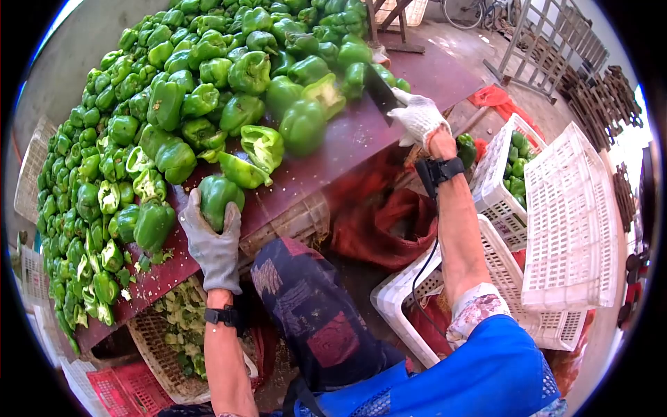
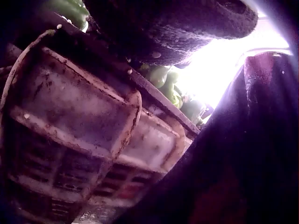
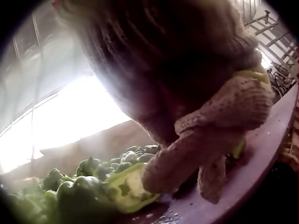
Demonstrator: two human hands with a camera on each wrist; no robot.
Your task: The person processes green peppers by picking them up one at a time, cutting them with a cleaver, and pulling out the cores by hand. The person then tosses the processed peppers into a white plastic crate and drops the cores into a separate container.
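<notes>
My left hand [image 1: 212,240], in a grey glove, holds a whole green bell pepper [image 1: 221,200] at the near edge of the purple tabletop [image 1: 361,149]. In a white knitted glove, my right hand [image 1: 419,119] grips a knife [image 1: 379,90] whose dark, broad blade points toward the pepper pile. A cut pepper half [image 1: 325,96] and a blurred whole pepper [image 1: 303,128] lie left of the blade. Closer to my left hand are two more cut pieces, an opened half [image 1: 262,147] and a pepper half [image 1: 243,171]. The right wrist view shows the gloved fingers [image 3: 187,154] curled, with a pepper half [image 3: 133,189] beside them.
A large heap of green peppers [image 1: 208,48] covers the table's far and left side. White crates [image 1: 570,222] stand at the right, one holding peppers. Below the table are a crate of pepper scraps [image 1: 156,340] and a red sack [image 1: 382,229]. My knee [image 1: 316,306] is near the edge.
</notes>
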